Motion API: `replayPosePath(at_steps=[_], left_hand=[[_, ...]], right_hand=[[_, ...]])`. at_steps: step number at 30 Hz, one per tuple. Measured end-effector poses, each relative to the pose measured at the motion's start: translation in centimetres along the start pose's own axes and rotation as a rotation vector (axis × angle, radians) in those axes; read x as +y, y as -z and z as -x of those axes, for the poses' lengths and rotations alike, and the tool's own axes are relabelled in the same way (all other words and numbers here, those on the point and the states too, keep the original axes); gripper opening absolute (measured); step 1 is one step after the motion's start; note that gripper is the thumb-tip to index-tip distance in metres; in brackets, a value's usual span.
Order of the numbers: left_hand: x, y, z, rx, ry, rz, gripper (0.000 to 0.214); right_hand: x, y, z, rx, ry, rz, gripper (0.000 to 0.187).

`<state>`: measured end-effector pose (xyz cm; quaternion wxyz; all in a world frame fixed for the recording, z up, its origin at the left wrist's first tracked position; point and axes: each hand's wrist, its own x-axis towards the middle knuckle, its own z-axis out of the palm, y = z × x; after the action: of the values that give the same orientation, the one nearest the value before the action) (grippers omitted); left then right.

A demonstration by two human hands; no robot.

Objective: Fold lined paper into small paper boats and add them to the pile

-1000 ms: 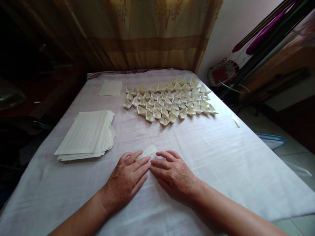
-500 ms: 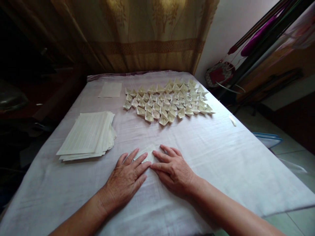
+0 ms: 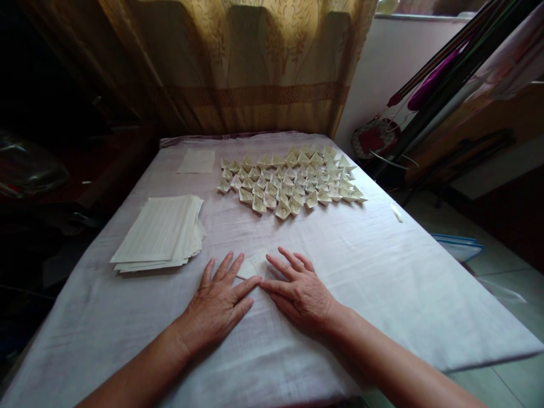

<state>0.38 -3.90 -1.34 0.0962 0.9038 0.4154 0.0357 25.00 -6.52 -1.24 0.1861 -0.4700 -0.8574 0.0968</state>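
Observation:
A small folded piece of cream paper [image 3: 254, 264] lies on the white cloth near the front middle. My left hand [image 3: 219, 300] rests flat on the cloth, fingers spread, its fingertips on the paper's left side. My right hand [image 3: 297, 289] lies flat beside it, fingers stretched out, index tip meeting the left hand at the paper's lower edge. Most of the paper is hidden under the fingers.
A stack of lined cream sheets [image 3: 161, 232] sits at the left. Several small folded paper boats [image 3: 289, 178] are grouped at the back. A single sheet [image 3: 196, 161] lies back left. A paper scrap [image 3: 396, 212] lies near the cloth-covered table's [image 3: 382, 283] right edge; curtain behind.
My fingers have spread wider over the folded paper, and the head view has shifted slightly, so the table sits lower in the picture. The hands stay in the same place.

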Motion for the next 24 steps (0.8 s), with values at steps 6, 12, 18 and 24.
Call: replayPosePath(at_steps=[6,12,18,24], left_hand=[[0.26,-0.64,0.35,0.076,0.030,-0.043,0.044],[0.60,-0.51,0.35,0.130,-0.112,-0.091,0.041],[0.26,-0.01,0.31,0.002,-0.029,-0.071,0.046],[-0.20,0.10,0.75,-0.013,0.059,-0.079,0.059]], right_hand=[[-0.20,0.21,-0.02,-0.044,-0.026,0.026,0.036],[-0.18,0.10,0.04,-0.038,-0.011,0.044,0.035],[-0.09,0.00,-0.01,-0.033,0.007,0.063,0.032],[-0.27,0.16,-0.08,-0.047,0.023,0.092,0.030]])
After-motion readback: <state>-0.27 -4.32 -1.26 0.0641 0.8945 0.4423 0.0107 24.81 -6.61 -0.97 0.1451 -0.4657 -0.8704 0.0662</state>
